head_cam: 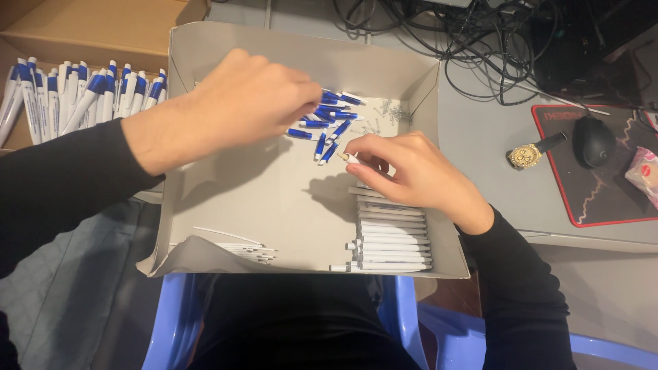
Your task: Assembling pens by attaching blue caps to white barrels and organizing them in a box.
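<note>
A shallow grey cardboard box (274, 212) lies in front of me on a blue plastic chair. My left hand (240, 103) reaches into its far side, with the fingertips at a heap of small blue pen caps (327, 118); whether it grips one is hidden. Just right of that heap, my right hand (404, 171) pinches a white pen barrel (351, 157) by its tip. A stack of white pen barrels (392, 236) fills the box's near right corner. Thin white refills (250, 250) lie at the near left.
A brown carton at the upper left holds several finished blue-and-white pens (75, 96). On the grey desk to the right are a gold wristwatch (526, 155), a black mouse (593, 140) on a red-edged pad, and tangled black cables (473, 34). Tiny springs (394, 113) are scattered in the box's far right.
</note>
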